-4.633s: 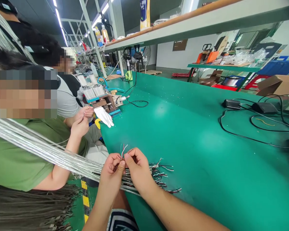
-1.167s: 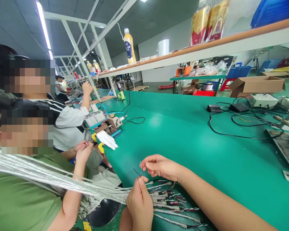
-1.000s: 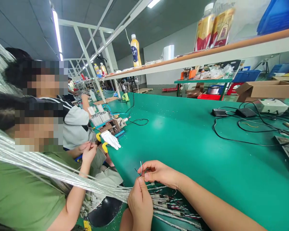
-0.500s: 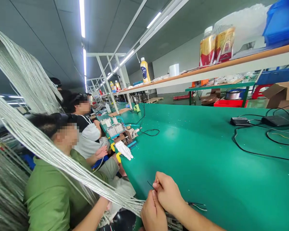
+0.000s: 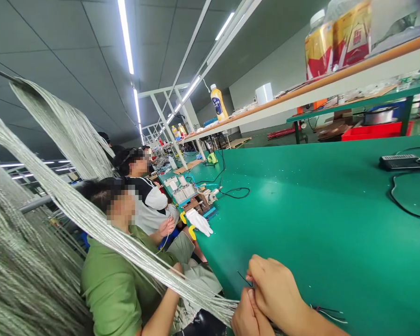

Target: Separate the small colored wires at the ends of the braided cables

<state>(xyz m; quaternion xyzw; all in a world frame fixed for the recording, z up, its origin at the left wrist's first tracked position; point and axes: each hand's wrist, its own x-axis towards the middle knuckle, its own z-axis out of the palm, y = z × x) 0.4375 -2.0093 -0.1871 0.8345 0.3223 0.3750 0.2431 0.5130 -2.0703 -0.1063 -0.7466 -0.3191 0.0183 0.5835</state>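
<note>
My left hand and my right hand meet at the near edge of the green table. Both are closed, fingertips touching. A thin black wire pokes up from between them, its lower part hidden by the fingers. Against my left hand lies the end of a thick bundle of silvery cables, which sweeps down from the upper left. Just right of my right wrist, several stripped wire ends, dark, red and white, rest on the table.
A co-worker in a green shirt sits at left, another person beyond. The green table holds a small bench machine, a white glove and a black box with cords. A shelf with bottles runs above.
The view has swung left, so the table, co-workers and hands all appear further right. My hands stay together, with the black wire still standing out between them.
</note>
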